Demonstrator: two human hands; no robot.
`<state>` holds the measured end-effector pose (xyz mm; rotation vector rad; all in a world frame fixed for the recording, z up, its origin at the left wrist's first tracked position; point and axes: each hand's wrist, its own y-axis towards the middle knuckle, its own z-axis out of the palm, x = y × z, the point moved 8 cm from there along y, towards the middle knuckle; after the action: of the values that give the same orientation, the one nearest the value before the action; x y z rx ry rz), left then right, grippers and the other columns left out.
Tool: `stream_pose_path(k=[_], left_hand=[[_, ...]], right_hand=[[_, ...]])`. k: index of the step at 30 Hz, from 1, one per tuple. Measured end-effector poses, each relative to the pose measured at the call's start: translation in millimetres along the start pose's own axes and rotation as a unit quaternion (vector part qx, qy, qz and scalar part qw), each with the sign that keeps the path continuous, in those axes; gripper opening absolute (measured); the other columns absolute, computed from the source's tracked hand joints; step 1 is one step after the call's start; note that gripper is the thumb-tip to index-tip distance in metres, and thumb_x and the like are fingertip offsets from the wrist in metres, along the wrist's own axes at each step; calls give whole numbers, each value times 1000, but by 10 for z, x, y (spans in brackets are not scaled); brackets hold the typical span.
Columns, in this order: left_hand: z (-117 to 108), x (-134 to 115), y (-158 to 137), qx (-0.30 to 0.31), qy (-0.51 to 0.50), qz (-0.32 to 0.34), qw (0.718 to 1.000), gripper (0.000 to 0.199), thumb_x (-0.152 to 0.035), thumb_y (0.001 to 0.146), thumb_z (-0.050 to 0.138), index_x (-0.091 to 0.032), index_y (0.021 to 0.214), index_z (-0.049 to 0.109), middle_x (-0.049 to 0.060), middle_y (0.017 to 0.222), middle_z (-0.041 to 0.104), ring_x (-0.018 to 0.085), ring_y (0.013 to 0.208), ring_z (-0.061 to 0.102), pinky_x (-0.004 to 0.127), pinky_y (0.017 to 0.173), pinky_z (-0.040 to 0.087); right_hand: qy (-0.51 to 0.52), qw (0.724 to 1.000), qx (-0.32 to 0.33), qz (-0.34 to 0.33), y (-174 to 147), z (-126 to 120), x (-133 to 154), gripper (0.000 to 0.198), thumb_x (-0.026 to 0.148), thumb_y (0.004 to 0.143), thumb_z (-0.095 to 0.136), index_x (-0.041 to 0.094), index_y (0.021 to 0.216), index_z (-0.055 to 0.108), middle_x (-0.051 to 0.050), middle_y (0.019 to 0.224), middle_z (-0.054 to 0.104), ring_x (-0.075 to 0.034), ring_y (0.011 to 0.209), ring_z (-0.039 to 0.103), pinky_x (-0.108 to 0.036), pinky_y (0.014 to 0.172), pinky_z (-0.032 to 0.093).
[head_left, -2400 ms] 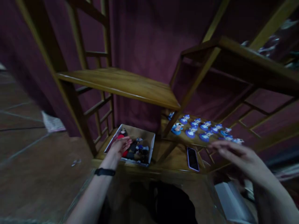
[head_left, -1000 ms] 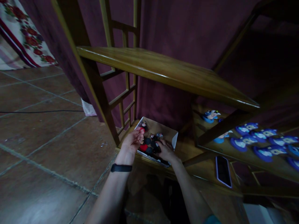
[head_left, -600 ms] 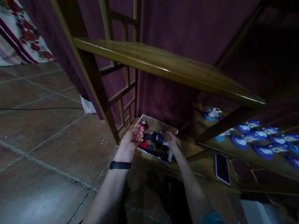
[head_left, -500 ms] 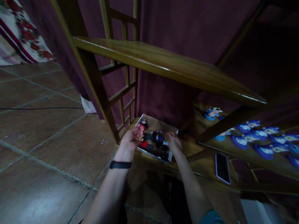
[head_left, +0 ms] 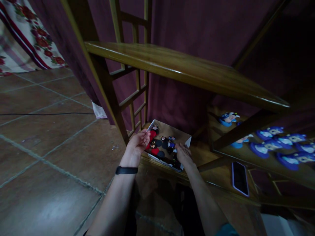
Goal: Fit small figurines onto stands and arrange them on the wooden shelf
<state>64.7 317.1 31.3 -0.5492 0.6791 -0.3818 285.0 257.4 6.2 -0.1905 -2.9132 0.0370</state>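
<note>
A shallow white cardboard box on the low wooden shelf holds several small figurines with dark, red and blue parts. My left hand, a dark band on its wrist, is palm up at the box's left edge. Its fingers are loosely bent, with nothing visible in them, beside a figurine with a red base. My right hand reaches into the right part of the box, fingers bent and together. Its fingertips are close to a blue-and-white figurine; whatever they grip is hidden.
A wooden shelf board crosses above my hands, with a lattice side at left. Several blue-based figurines stand on the right shelf. A phone lies right of the box. Purple curtain hangs behind.
My right hand has moved slightly left and down within the box, closer to the blue-and-white figurine. My left hand has drawn slightly back from the red-based figurine. The view has shifted slightly.
</note>
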Motion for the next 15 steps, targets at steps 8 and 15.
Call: stream_pose_path(k=[8, 15], left_hand=[[-65, -59, 32, -11, 6, 15, 1000, 17, 0, 78, 49, -12, 85, 59, 6, 70, 64, 10, 58, 62, 18, 51, 51], [-60, -34, 60, 1, 14, 11, 1000, 18, 1, 77, 47, -12, 84, 58, 7, 70, 64, 11, 59, 62, 17, 50, 50]], right_hand=[[504, 857, -12, 105, 112, -8, -68, 24, 29, 75, 58, 22, 97, 54, 0, 83, 64, -14, 68, 61, -28, 65, 50], [775, 617, 58, 129, 26, -20, 71, 29, 24, 71, 67, 21, 98, 58, -1, 79, 69, -13, 65, 66, -30, 68, 57]])
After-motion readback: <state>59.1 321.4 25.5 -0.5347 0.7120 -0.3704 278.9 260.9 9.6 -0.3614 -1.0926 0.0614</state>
